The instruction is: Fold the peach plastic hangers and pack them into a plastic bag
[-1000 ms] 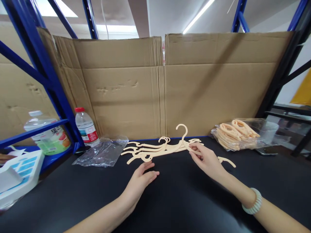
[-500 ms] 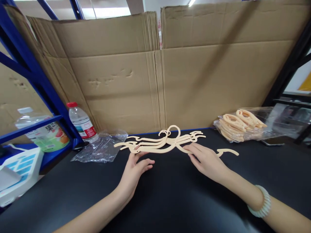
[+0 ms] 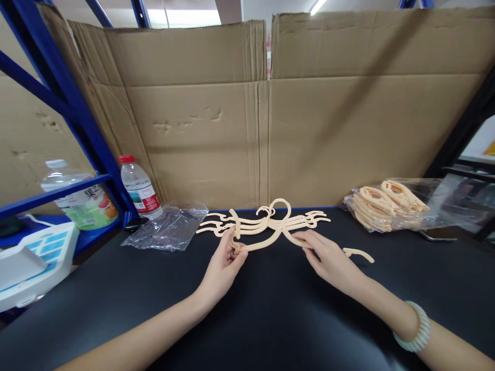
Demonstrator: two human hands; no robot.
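The left hand (image 3: 223, 264) covers the near left end of the nearest hanger (image 3: 258, 242), so how the fingers close on it cannot be told; the right hand (image 3: 328, 256) hides its right end the same way. The hangers (image 3: 266, 221) behind overlap too closely to count. The bagged pieces (image 3: 381, 203) at the right blur behind glare on the clear wrap. The large bottle (image 3: 79, 198) is partly hidden by a blue shelf rail (image 3: 50, 198), its label unreadable. The white box (image 3: 34, 257) runs off the left edge, and both forearms leave at the bottom

Bare forearms; pale, perhaps jade, bead bracelet (image 3: 415, 327)
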